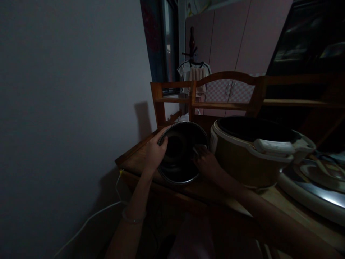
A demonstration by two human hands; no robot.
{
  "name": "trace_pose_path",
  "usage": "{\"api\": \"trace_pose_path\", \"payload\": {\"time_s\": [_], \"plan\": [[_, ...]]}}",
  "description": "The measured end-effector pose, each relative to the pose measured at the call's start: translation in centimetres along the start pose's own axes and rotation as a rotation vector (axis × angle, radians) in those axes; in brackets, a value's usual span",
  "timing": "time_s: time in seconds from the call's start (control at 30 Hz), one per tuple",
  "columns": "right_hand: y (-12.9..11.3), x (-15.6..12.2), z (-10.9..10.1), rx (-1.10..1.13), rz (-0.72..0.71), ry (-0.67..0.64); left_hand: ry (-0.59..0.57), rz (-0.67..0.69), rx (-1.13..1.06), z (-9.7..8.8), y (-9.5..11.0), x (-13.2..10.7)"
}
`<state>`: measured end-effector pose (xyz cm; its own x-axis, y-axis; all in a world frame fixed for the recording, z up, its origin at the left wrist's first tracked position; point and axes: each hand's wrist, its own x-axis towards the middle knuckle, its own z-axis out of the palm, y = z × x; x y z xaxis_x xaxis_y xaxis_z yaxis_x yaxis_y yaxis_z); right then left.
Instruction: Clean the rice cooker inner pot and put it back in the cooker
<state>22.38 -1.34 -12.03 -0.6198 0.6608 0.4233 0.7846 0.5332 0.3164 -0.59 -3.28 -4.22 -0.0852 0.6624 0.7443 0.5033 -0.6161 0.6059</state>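
Observation:
A dark round inner pot (pixel 175 172) with a shiny metal rim is tilted on the wooden desk, its mouth facing me. My left hand (pixel 156 150) grips the pot's left rim, thumb inside and fingers around the outer wall. Inside the pot's right side, my right hand (pixel 206 162) is closed on a pale cloth (pixel 199 146), which lies against the inner wall. Its fingertips are in deep shade. Just right of the pot stands the body of an electric cooker (pixel 242 162) with a white handle, its top uncovered.
A cooker lid (pixel 312 190) rests at the right on the wooden desk (pixel 134 160). A wooden shelf frame (pixel 226 105) runs along the back. The wall (pixel 81 90) borders the left side, with a white cable (pixel 91 216) hanging by the desk corner.

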Motion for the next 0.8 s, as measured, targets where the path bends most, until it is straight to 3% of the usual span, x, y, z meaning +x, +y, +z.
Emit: {"api": "trace_pose_path", "payload": {"time_s": [0.2, 0.33, 0.53, 0.67, 0.73, 0.8], "plan": [[-3.2, -1.3, -1.3, 0.176, 0.017, -0.277, 0.038, -0.008, 0.034, 0.5, 0.0, 0.4], [-5.6, -1.2, -2.3, 0.332, 0.007, -0.342, 0.058, -0.008, 0.061, 0.8, 0.1, 0.5], [-8.4, 0.2, -3.4, 0.651, 0.050, -0.348, 0.042, 0.036, 0.070, 1.5, 1.1, 0.4], [-8.8, -0.1, -4.1, 0.951, 0.144, -0.310, 0.040, 0.021, 0.079, 1.3, 1.3, 0.4], [-8.4, -0.9, -4.0, 1.048, 0.071, -0.251, 0.037, 0.016, 0.075, 1.1, 1.2, 0.2], [-8.1, -1.9, -3.3, 1.005, -0.062, -0.188, 0.034, 0.019, 0.057, 0.8, 1.2, -0.1]]}}
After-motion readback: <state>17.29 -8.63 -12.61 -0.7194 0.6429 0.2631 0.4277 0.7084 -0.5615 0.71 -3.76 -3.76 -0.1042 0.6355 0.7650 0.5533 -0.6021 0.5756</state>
